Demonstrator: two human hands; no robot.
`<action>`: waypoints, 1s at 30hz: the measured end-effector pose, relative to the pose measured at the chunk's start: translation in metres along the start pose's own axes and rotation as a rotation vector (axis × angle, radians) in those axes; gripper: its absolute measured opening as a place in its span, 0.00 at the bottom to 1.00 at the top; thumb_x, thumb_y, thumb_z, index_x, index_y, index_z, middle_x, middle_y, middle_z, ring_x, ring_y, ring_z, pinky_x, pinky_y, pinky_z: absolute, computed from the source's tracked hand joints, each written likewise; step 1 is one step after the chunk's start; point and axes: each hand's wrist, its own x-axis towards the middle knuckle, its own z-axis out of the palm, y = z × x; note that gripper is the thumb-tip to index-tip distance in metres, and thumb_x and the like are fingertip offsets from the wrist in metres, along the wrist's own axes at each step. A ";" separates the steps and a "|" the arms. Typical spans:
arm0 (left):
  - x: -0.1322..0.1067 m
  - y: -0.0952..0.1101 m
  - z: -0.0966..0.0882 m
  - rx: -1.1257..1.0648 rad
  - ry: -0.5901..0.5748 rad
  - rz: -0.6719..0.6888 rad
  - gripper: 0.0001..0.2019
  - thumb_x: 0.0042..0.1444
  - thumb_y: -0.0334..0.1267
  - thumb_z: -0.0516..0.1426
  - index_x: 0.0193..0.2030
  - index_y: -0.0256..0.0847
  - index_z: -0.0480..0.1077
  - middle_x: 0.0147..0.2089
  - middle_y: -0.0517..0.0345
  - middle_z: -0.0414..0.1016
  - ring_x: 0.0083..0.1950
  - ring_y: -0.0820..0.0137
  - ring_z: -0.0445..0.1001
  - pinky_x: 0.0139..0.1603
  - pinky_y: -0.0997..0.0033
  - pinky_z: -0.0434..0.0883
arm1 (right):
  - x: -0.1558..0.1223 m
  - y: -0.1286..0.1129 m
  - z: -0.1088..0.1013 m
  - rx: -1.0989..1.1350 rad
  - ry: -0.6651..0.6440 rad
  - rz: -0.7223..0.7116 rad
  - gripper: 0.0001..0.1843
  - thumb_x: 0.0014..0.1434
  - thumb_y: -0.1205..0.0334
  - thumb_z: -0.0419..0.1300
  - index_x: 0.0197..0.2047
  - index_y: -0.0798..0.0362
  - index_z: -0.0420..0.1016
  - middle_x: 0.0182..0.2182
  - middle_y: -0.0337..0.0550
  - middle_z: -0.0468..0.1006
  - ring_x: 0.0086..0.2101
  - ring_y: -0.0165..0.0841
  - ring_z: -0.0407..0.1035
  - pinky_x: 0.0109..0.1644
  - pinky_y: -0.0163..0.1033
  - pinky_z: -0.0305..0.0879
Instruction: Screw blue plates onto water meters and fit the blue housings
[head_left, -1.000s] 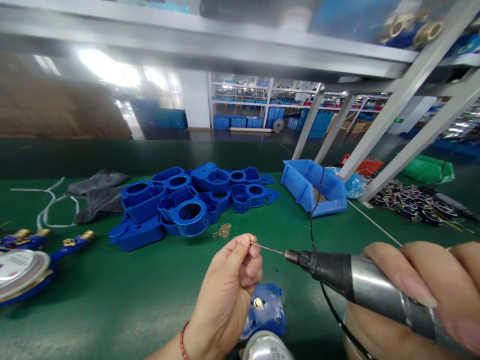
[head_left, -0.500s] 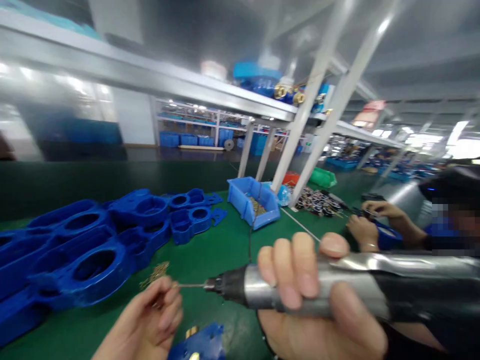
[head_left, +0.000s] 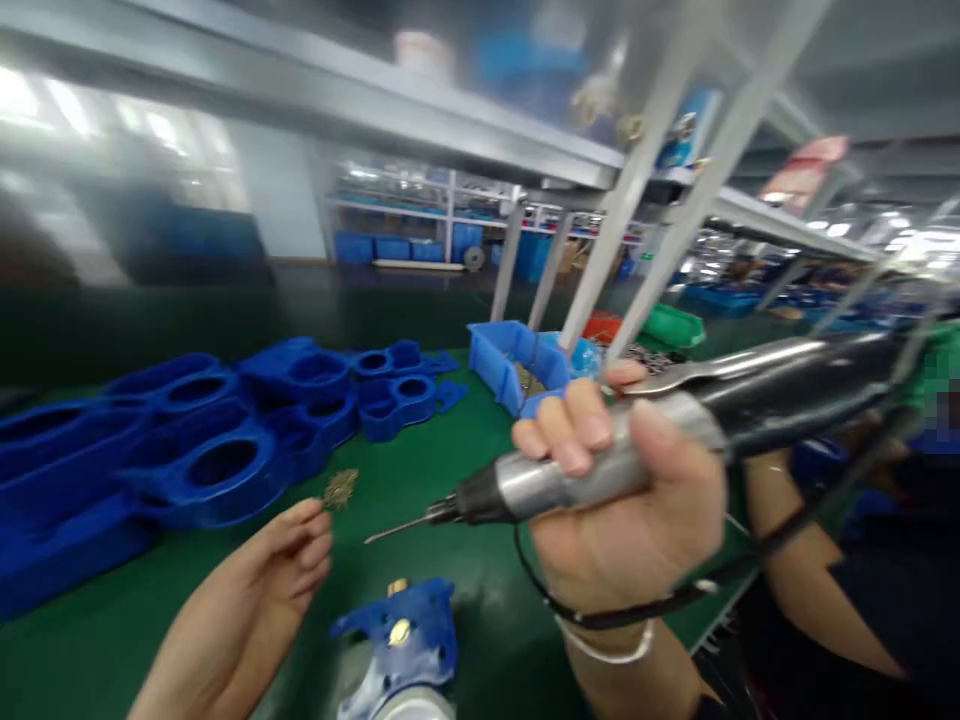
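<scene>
My right hand [head_left: 630, 510] is wrapped round a silver and black electric screwdriver [head_left: 675, 430], whose thin bit points down and left over the green bench. My left hand [head_left: 255, 590] is lower left, fingers drawn together near a small heap of brass screws [head_left: 340, 488]; whether it pinches a screw is blurred. Below the bit lies a blue plastic cover with a brass screw, sitting on a water meter [head_left: 401, 640] at the bottom edge.
A pile of blue plastic housings [head_left: 210, 440] fills the left of the green bench [head_left: 465, 480]. A blue bin [head_left: 514, 368] stands behind, by slanted white shelf posts [head_left: 607, 250]. Another person's arm [head_left: 810, 570] is at the right.
The view swung right and blurred. My left hand came off the screwdriver's bit tip and dropped lower left; the screwdriver tilted so its bit points downward.
</scene>
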 end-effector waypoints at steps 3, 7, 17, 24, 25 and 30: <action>-0.012 -0.012 -0.028 0.084 -0.058 0.196 0.03 0.45 0.32 0.57 0.28 0.36 0.71 0.25 0.60 0.64 0.23 0.77 0.58 0.21 0.79 0.60 | 0.004 -0.005 0.000 -0.063 0.023 0.087 0.14 0.41 0.64 0.66 0.33 0.50 0.68 0.19 0.28 0.60 0.18 0.22 0.56 0.24 0.31 0.60; -0.015 -0.031 -0.055 0.502 -0.040 0.303 0.16 0.47 0.49 0.59 0.19 0.38 0.66 0.19 0.65 0.53 0.22 0.76 0.50 0.22 0.77 0.52 | -0.004 -0.006 -0.003 -0.217 -0.004 0.182 0.15 0.41 0.61 0.68 0.33 0.48 0.70 0.18 0.29 0.60 0.17 0.23 0.55 0.22 0.34 0.59; -0.004 -0.044 -0.061 1.035 -0.240 0.253 0.18 0.56 0.53 0.49 0.26 0.41 0.65 0.24 0.62 0.62 0.28 0.68 0.61 0.30 0.71 0.55 | -0.027 0.005 -0.009 -0.397 -0.154 0.260 0.10 0.49 0.60 0.67 0.35 0.48 0.73 0.20 0.33 0.68 0.19 0.24 0.61 0.24 0.34 0.63; 0.007 -0.045 -0.042 1.185 -0.268 0.372 0.20 0.60 0.53 0.45 0.23 0.43 0.58 0.23 0.62 0.61 0.28 0.67 0.61 0.32 0.69 0.53 | -0.034 0.020 -0.004 -0.456 -0.226 0.254 0.11 0.48 0.61 0.68 0.35 0.50 0.72 0.19 0.33 0.68 0.19 0.24 0.62 0.24 0.33 0.63; 0.007 -0.046 -0.039 1.211 -0.271 0.375 0.21 0.60 0.53 0.45 0.22 0.43 0.57 0.22 0.62 0.61 0.27 0.67 0.61 0.32 0.69 0.53 | -0.035 0.020 -0.004 -0.467 -0.235 0.251 0.11 0.48 0.61 0.68 0.35 0.50 0.72 0.19 0.33 0.68 0.19 0.24 0.62 0.24 0.33 0.64; 0.006 -0.051 -0.035 1.297 -0.261 0.391 0.22 0.61 0.53 0.44 0.22 0.42 0.58 0.23 0.60 0.62 0.28 0.67 0.62 0.32 0.68 0.53 | -0.038 0.017 -0.005 -0.486 -0.247 0.245 0.10 0.50 0.61 0.67 0.36 0.50 0.71 0.20 0.33 0.68 0.20 0.25 0.62 0.24 0.34 0.64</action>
